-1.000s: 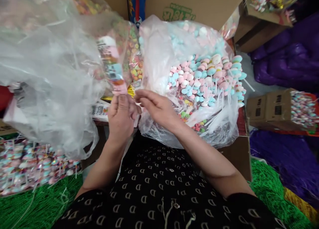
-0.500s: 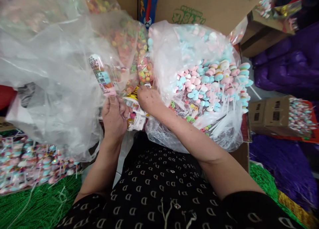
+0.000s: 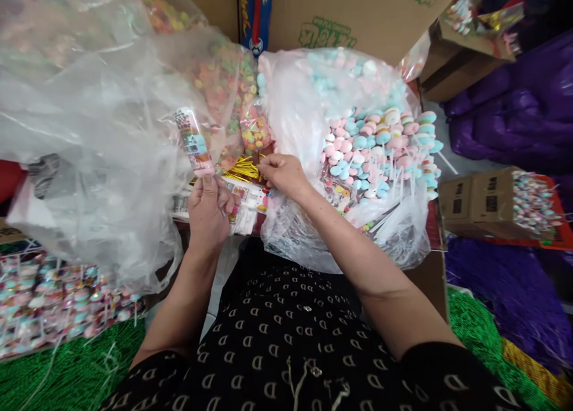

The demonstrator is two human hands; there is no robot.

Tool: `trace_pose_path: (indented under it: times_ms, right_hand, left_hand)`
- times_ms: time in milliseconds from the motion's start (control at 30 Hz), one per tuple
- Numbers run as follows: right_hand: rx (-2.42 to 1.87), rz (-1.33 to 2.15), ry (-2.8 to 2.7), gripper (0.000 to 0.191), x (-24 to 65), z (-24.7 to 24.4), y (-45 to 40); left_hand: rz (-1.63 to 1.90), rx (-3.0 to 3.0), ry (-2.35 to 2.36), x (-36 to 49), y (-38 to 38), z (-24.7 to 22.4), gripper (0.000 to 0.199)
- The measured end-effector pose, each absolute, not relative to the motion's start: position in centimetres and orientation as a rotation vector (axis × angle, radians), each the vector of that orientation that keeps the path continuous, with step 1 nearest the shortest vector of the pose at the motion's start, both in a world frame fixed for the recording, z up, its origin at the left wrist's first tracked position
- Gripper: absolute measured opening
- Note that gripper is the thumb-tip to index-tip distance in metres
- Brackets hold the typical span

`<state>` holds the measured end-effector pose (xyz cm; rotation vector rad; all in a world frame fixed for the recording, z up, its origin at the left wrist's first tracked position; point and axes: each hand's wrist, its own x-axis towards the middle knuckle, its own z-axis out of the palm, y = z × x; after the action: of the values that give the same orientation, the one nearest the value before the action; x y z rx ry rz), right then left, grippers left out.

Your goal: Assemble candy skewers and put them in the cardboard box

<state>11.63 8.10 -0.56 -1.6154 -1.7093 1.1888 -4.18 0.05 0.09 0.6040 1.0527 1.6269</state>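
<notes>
My left hand [image 3: 208, 214] grips the lower end of a slim printed candy tube [image 3: 194, 141], which stands upright and tilts slightly left. A large clear plastic bag [image 3: 85, 136] billows just left of it. My right hand [image 3: 283, 175] reaches in from the right, its fingertips pinched at a bundle of gold twist ties [image 3: 242, 170]. Behind that hand lies a clear bag of pastel pink and blue lollipops [image 3: 371, 142]. A bag of multicoloured round candies [image 3: 228, 95] sits above my hands. Printed packets [image 3: 246, 205] lie partly hidden beneath them.
Cardboard boxes [image 3: 358, 11] stand behind the bags. A heap of wrapped lollipops [image 3: 58, 300] lies at lower left on green tinsel [image 3: 76, 369]. Purple tinsel [image 3: 505, 286] and a lollipop-filled box [image 3: 496, 202] are on the right. My black patterned clothing fills the bottom.
The gold twist ties now show more fully, with my right hand's fingertips at them. The candy tube sits lower and tilts left compared with a second ago.
</notes>
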Motion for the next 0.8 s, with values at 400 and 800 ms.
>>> trace_pose_path:
  times_ms: [400,800]
  right_hand:
    - [-1.527,1.164,-1.7,0.018,12.2,-1.1,7.2]
    - [-1.543,1.095,-1.742,0.012,12.2,-1.1,6.8]
  left_hand:
    - [1.578,0.591,0.912,-3.3,-0.1,-0.2,0.037]
    - [1.53,0.551,0.965,-3.0,0.0,0.4,0.036]
